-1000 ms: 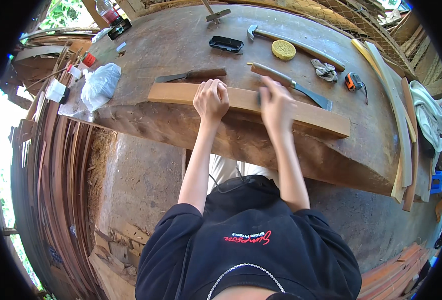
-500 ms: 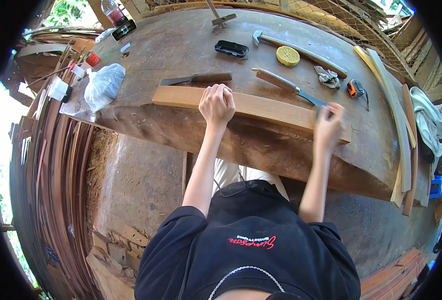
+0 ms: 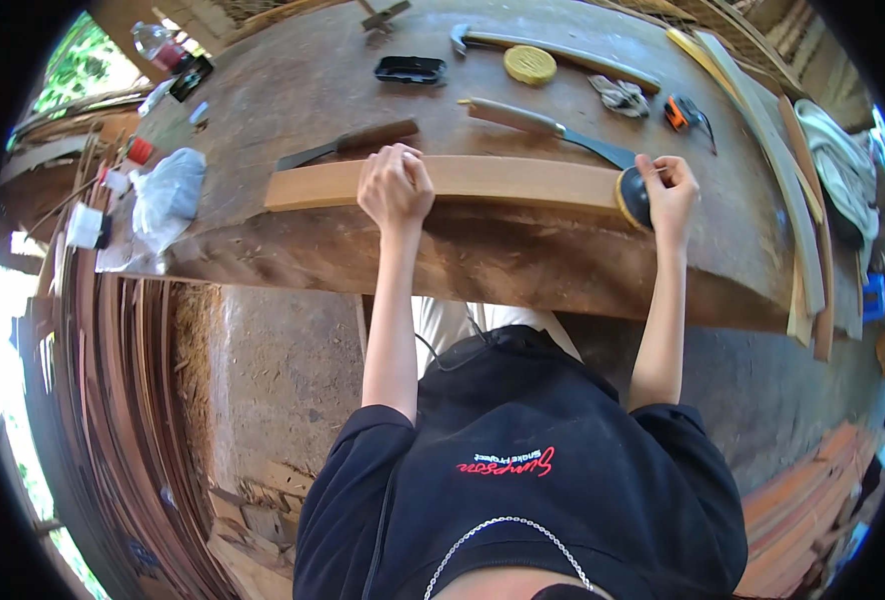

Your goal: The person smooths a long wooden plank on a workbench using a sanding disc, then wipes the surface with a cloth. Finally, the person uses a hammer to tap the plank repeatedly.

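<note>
A straight light-brown wooden board (image 3: pixel 523 180) lies along the near side of the workbench. My left hand (image 3: pixel 398 190) is closed in a fist on its left half; whether the fingers grip an edge is hidden. At the board's right end, my right hand (image 3: pixel 671 195) grips a round sanding pad (image 3: pixel 635 198), black-backed with a yellowish rim, tilted against the wood. Just beyond the board rest two wooden-handled chisels: one (image 3: pixel 363 138) near my left hand, another (image 3: pixel 523 116) whose dark blade reaches toward my right hand.
Farther back on the workbench (image 3: pixel 293 90) are a hammer (image 3: pixel 563 52), a yellow disc (image 3: pixel 530 65), a black case (image 3: pixel 410 70), a crumpled cloth (image 3: pixel 620 96) and a tape measure (image 3: pixel 685 113). A plastic bag (image 3: pixel 168 200) sits left; wood strips (image 3: pixel 763 170) lie right.
My right hand, blurred before, has moved outward to the board's right end, and the sanding pad now shows plainly. My left fist stays on the board. The whole view has shifted slightly.
</note>
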Tool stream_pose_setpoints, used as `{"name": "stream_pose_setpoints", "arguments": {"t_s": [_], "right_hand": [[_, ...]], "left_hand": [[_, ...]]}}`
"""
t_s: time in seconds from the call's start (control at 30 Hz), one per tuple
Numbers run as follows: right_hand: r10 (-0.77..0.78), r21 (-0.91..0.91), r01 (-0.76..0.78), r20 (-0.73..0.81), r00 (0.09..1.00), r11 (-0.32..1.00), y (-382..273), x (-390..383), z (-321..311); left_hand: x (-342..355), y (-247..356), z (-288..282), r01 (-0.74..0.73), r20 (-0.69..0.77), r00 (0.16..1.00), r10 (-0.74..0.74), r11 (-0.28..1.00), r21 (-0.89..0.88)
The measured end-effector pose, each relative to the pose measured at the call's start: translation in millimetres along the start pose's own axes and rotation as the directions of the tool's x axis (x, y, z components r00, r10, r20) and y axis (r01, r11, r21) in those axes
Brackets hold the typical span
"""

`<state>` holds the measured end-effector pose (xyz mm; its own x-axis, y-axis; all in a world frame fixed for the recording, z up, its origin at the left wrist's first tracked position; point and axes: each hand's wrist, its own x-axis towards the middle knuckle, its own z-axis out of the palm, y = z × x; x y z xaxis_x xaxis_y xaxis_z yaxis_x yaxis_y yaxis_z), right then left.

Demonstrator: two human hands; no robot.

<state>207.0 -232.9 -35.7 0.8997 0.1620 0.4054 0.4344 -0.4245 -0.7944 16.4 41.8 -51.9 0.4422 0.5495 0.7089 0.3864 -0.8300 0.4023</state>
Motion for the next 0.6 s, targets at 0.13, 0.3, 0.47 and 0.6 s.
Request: {"name": "stream_pose_setpoints", "arguments": {"t_s": [0.13,0.3,0.47,0.6], "right_hand": [[-0.075,0.000,0.075,-0.011,0.997,0.997,-3,-2,15],[0.015,0.226,-0.071,0.240,0.971,0.972,-89,-26,106],[-0.089,0.203,0.006,0.403,0.911,0.979,-132,-43,146],[-0.030,0.084,0.013,0.196,0.980,0.996,-71,-12,68]], "left_hand": [[-1,-2,6,-0.004,-0.013,1.000,0.004,1.000,-0.005],[2,0,5,-0.016,0.008,1.000,0.016,1.000,0.011],[2,-7,2,-0.010,0.054,0.999,0.009,1.000,0.026],[1,-4,0,-0.006,0.042,0.999,0.004,1.000,0.025]]}}
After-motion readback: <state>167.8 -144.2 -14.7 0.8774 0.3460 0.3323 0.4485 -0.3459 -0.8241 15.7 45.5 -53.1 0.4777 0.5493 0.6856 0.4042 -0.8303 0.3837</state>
